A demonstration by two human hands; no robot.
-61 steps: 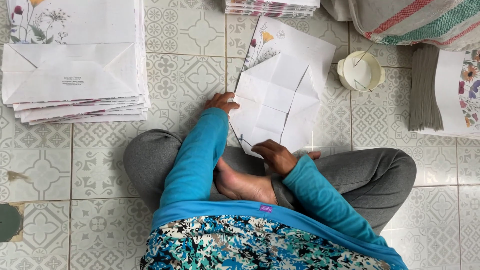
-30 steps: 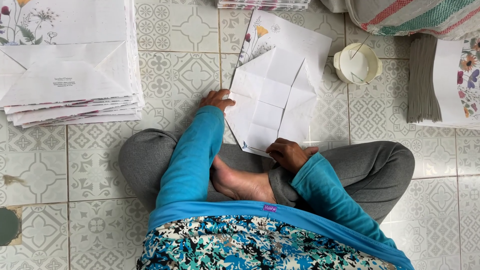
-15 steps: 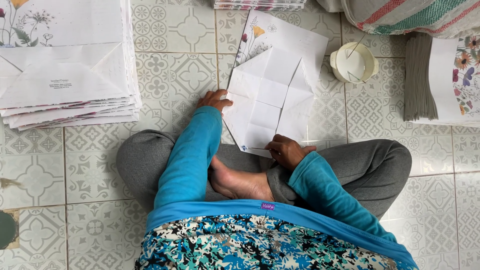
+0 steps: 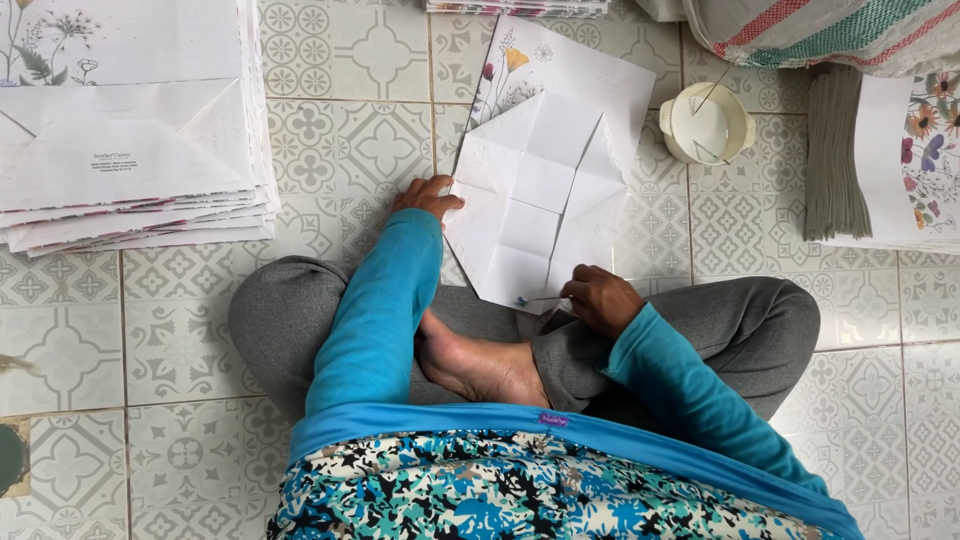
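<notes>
Head view: a person in a blue top and grey trousers is seen from above, seated cross-legged on a patterned tiled floor (image 4: 380,150). A flat paper bag (image 4: 540,190), its white base folded open into creased panels, is laid on the floor just ahead of the knees, with a flower print visible at its far end. The left hand (image 4: 428,196) is pressed on the bag's left edge, fingers curled down on the paper, nothing gripped. The right hand (image 4: 600,298) is closed around a thin stick (image 4: 540,298), whose tip is laid on the near corner of the folded base, where a small blue mark can be seen. A white cup (image 4: 706,124) with another thin stick in it is set on the floor just beyond the bag's right side. A stack of finished bags (image 4: 130,150) is piled at the far left, well apart from the hands. A second pile of printed sheets (image 4: 880,160) is placed at the right edge, near a striped woven sack (image 4: 830,35). A further pile (image 4: 520,8) is partly cut off at the top.
</notes>
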